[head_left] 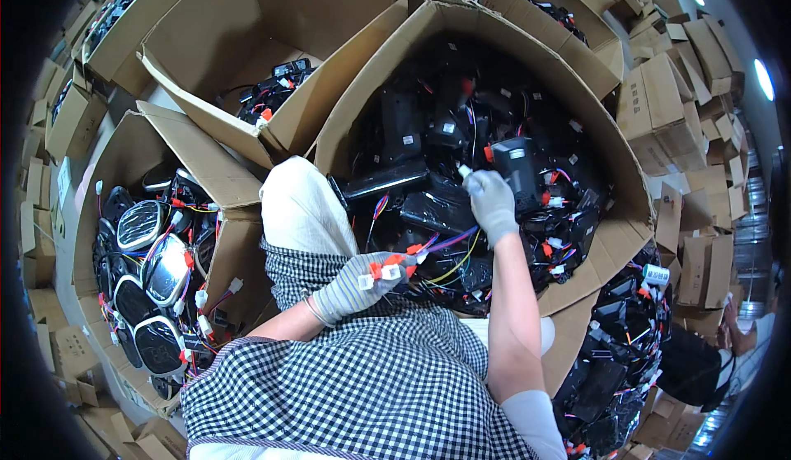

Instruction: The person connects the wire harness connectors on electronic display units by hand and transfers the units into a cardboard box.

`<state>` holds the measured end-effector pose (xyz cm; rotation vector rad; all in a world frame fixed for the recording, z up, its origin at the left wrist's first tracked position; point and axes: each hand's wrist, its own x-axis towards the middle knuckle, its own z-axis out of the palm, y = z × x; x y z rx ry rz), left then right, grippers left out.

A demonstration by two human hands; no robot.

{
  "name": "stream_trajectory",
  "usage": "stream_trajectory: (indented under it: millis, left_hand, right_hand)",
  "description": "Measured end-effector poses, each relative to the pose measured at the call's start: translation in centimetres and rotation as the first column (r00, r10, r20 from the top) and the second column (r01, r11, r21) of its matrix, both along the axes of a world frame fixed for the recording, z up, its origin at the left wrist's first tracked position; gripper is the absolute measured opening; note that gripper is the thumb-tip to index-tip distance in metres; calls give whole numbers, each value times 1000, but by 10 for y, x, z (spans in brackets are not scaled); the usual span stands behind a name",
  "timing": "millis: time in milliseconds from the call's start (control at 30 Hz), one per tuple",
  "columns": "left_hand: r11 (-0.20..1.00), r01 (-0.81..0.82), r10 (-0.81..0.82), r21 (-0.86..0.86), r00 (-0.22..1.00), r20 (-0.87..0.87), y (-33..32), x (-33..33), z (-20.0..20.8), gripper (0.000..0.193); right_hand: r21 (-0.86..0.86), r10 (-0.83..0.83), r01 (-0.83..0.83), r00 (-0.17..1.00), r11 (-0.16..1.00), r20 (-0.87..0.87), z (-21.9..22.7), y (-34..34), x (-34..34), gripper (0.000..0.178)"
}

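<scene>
Black part [517, 168], a boxy plastic piece with a white label and an orange tab, sits at the centre right of the frame, on top of the heap in the big box [371, 73]. The right hand [492, 200], in a grey glove, grips its lower left edge with curled fingers [476, 182]. The left hand [356, 287], gloved too, is at the centre of the frame, just below the heap; its fingers are closed on a bundle of connectors [387, 269], white and orange, whose purple, yellow and blue wires [449, 242] run up right toward the part. The heap is more black parts tangled with coloured wires.

At the lower left, a second box [111, 155] holds oval panels [140, 223] with silver rims, stacked on edge. A third box [272, 15] at the upper left holds a few black parts. More parts lie in a box at the lower right [618, 361]. Small cartons [676, 98] are stacked at the right edge. A checked apron [371, 386] fills the bottom centre.
</scene>
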<state>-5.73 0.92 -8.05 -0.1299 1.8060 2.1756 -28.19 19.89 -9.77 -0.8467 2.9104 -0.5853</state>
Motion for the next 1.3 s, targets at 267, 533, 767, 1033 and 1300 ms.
stream_trajectory:
  millis: [267,533,767,1033,1300]
  left_hand:
    - [887,-214,253,410,967,-41,18,-73,-17,39]
    - [671,-477,513,568,852,109,26,-65,27,48]
    - [923,-334,365,188,917,-160,23,-34,36,50]
    - [999,-21,20,-48,1000,-23,21,-26,36,22]
    - [946,174,-216,-272,968,-130,31,-23,31,18]
  right_hand:
    - [-179,145,-150,989,972,-42,11,19,132,16]
    - [-259,136,-127,991,957,17,8,35,162,14]
    - [-650,188,394,745,650,640,113,36,144,40]
    - [155,300,-277,942,948,-150,131,30,143,21]
    - [58,448,-459,883,887,138,107,48,147,22]
